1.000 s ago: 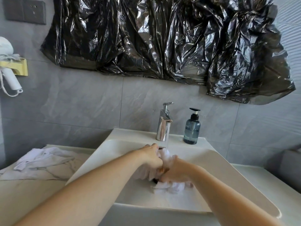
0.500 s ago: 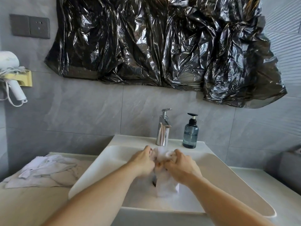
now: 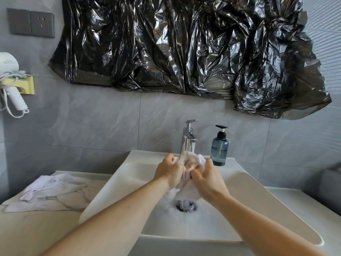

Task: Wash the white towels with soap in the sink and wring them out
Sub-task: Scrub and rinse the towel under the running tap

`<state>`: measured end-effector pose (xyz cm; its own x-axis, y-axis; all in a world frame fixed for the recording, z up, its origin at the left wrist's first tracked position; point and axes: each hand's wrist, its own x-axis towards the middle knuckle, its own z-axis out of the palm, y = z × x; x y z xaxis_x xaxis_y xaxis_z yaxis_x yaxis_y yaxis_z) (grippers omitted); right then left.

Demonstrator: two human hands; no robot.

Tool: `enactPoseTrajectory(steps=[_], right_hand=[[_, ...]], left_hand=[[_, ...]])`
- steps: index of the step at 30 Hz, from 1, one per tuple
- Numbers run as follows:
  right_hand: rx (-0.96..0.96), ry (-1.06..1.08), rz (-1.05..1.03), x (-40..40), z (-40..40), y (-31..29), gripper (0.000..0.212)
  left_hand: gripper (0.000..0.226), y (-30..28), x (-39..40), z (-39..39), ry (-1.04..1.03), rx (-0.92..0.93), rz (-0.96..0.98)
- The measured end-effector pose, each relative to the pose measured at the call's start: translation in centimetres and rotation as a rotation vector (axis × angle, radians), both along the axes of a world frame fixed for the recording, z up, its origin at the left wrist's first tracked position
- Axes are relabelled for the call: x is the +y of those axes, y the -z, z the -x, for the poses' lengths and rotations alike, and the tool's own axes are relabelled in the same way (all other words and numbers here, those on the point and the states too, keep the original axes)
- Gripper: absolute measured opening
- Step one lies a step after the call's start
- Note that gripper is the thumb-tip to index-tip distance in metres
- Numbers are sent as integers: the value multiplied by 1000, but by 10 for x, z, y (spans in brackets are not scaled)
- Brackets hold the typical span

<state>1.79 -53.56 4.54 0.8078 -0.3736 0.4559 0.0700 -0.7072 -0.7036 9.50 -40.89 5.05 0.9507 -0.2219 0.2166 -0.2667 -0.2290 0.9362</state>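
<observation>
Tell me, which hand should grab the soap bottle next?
Probably the right hand. The soap bottle stands on the sink's back rim just beyond that hand, while the left hand sits farther away and would have to cross over. Both hands grip the towel now.

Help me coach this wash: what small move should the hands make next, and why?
Probably keep rubbing the bunched towel between both hands: left hand and right hand grip it over the sink below the faucet, and its tail hangs untwisted, so wringing seems premature.
</observation>
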Motion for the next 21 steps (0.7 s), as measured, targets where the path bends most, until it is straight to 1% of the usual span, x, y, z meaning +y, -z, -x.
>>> enactPoseTrajectory(steps=[2,3,5,6,7,9,10,11,13,15,16,17,19,21], right_hand=[[-82,-121,49,6,6,-1,22],[-113,-155,56,6,9,-3,19],[-139,-124,49,3,6,-5,18],[-117,-76,42,-1,3,-4,18],[-55,-12,29,-5,-2,-2,19],[134,87,-1,-11,-8,5,21],[210,102,15,-13,-9,8,22],[239,85,53,-13,-8,9,24],[187,-17,142,-11,-4,8,33],[95,-88,174,-6,2,5,46],[56,-89,171,-4,3,4,48],[26,-81,159,-2,3,3,47],[-13,-56,143,1,1,2,38],[-33,-24,147,0,-1,2,26]], left_hand=[[33,1,0,-5,-15,15,-21],[32,1,1,-6,-11,21,-15],[35,-4,0,0,10,-12,1],[38,-6,-1,4,19,-37,-14],[38,-7,-2,9,38,-57,-37],[33,-2,-6,13,77,-87,-130],[30,3,-7,12,81,-108,-199],[27,8,-7,9,69,-137,-276],[17,14,-3,1,2,-193,-409],[14,11,3,-4,-32,-240,-447],[14,6,5,-6,-23,-286,-453],[16,1,8,-9,1,-347,-461],[18,-8,14,-13,75,-465,-507],[29,-7,16,-15,142,-548,-575]])
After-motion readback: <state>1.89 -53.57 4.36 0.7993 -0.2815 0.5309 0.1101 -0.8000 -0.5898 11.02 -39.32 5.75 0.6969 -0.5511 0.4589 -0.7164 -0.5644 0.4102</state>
